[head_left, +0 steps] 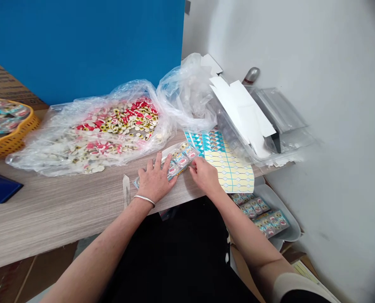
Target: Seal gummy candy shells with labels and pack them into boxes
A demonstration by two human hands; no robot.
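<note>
A clear plastic pack [181, 160] with several colourful compartments, holding pieces with eye and mouth prints, lies slantwise near the table's front edge. My left hand [155, 179] rests flat across its lower left part with fingers spread, hiding that part. At the pack's right end, my right hand [203, 173] has its fingers curled and pinched together close to the corner. Whatever is between those fingertips is too small to make out. Just beyond my right hand lies a sheet of yellow and blue stickers [236, 170].
Behind my hands an open plastic bag [57, 145] spills red, white and yellow pieces [127, 120]. White card boxes [242, 109] and clear packaging [280, 107] crowd the right. A yellow basket [26, 126] stands left; below right, a grey bin [296, 219] holds filled packs.
</note>
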